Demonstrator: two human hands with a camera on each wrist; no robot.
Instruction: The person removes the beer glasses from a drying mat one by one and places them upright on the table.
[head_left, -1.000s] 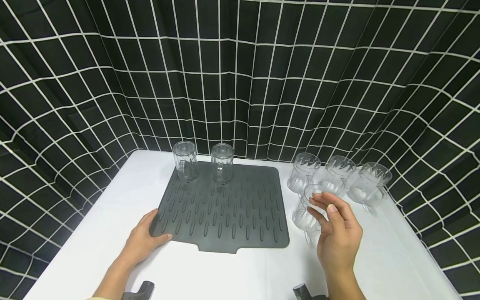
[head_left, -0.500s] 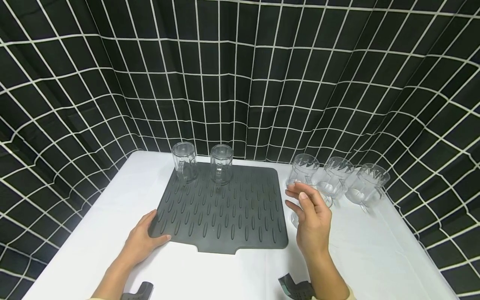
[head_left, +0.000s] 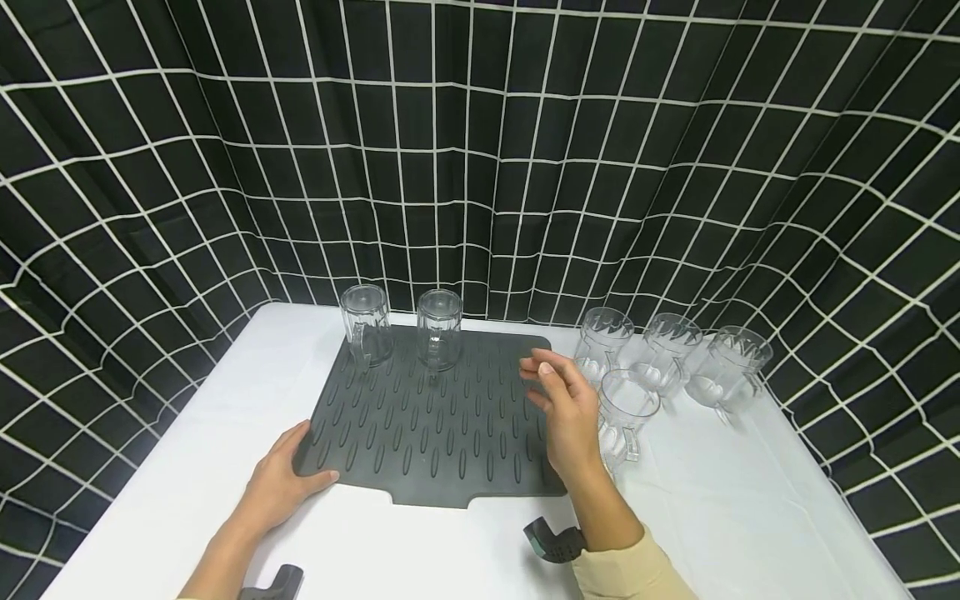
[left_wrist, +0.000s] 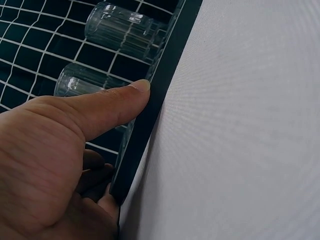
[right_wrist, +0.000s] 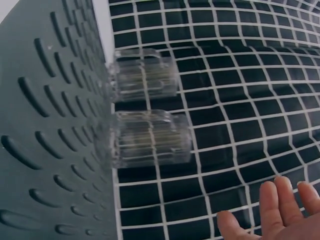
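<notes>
My left hand (head_left: pixel 277 487) rests at the left front corner of a dark grey ribbed drying mat (head_left: pixel 435 433). Its thumb lies on the front edge, its fingers along the left side. Above the mat's right part hovers my right hand (head_left: pixel 566 417), fingers loosely bent and nothing in them. Two clear glass mugs, a left one (head_left: pixel 367 321) and a right one (head_left: pixel 440 325), stand upside down at the mat's back left, handles facing me. Right beside my right hand, partly hidden by it, an upright glass mug (head_left: pixel 630 400) stands on the white tabletop.
Behind that mug, a row of three more upright glass mugs (head_left: pixel 723 367) runs along the back right of the white table (head_left: pixel 720 517). A black curtain (head_left: pixel 480 167) with a white grid encloses the back and sides.
My right hand has moved left, from in front of the nearest upright mug to over the mat's right side, still holding nothing. The left hand stays at the mat's corner.
</notes>
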